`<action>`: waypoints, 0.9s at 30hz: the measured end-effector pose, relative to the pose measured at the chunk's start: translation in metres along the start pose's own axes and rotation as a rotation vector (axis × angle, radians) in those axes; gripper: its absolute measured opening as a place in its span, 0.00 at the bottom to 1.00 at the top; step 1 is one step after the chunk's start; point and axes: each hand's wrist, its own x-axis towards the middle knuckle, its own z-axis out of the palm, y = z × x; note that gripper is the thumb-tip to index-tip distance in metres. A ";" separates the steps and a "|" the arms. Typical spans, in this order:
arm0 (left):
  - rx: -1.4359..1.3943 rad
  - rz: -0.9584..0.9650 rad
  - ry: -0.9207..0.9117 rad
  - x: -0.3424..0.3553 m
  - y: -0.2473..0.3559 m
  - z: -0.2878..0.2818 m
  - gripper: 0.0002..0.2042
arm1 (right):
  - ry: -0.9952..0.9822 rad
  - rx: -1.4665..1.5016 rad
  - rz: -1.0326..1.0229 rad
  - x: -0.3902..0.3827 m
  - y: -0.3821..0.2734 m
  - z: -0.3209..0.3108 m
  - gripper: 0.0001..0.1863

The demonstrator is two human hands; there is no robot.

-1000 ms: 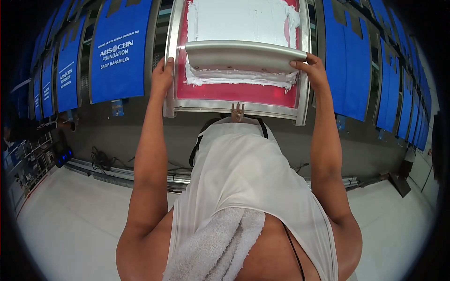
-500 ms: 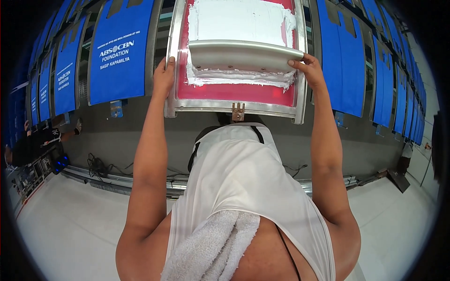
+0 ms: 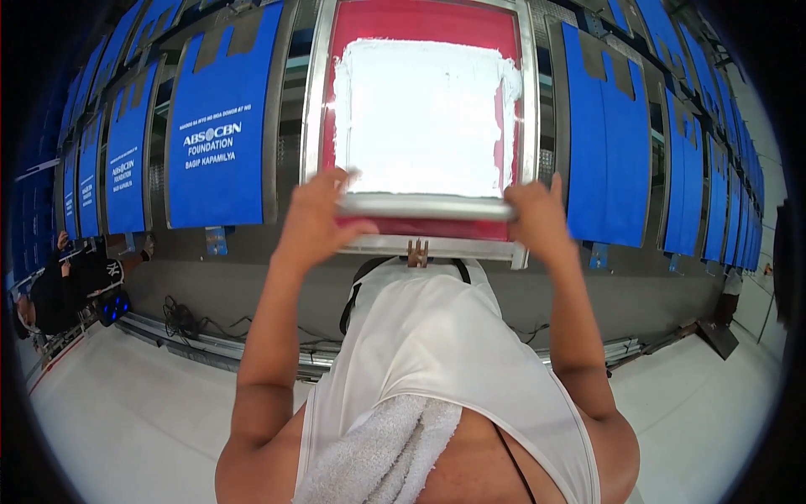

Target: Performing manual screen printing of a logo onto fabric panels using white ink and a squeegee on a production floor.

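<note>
A metal printing screen (image 3: 313, 109) with red mesh lies in front of me, a broad white ink layer (image 3: 420, 118) covering its middle. Across the near end of the ink rests a silvery squeegee (image 3: 428, 207), slightly blurred. My left hand (image 3: 319, 223) straddles its left end, fingers above the bar and thumb below, smeared by motion. At the other end, my right hand (image 3: 540, 220) is closed on the squeegee with one finger sticking up. A small brown metal clamp piece (image 3: 417, 252) sits at the middle of the screen's near edge.
Blue fabric pieces (image 3: 217, 151) lie on boards to the left, and more blue pieces (image 3: 603, 143) line the right. Another person (image 3: 84, 281) is at the far left. Cables (image 3: 180, 317) and metal rails (image 3: 143, 321) lie along the floor below the table.
My left hand has left the screen's side rail and moved onto the squeegee. The squeegee has come from mid-screen to the near end of the ink, with my right hand still on it.
</note>
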 end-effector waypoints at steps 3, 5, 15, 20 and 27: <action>0.357 0.074 -0.262 0.030 0.027 -0.003 0.18 | 0.091 0.016 -0.131 -0.010 -0.022 0.007 0.21; 0.376 0.051 -0.315 0.057 0.026 -0.010 0.07 | 0.018 0.239 -0.003 0.007 -0.017 0.004 0.20; 0.409 0.100 0.182 0.203 -0.065 0.035 0.14 | 0.403 -0.178 -0.100 0.198 0.036 -0.012 0.13; 0.422 0.024 0.055 0.128 -0.045 0.052 0.19 | 0.361 -0.142 -0.174 0.136 0.015 0.020 0.12; 0.317 -0.040 -0.122 0.009 0.035 0.023 0.22 | 0.095 0.121 -0.141 -0.005 -0.041 0.003 0.16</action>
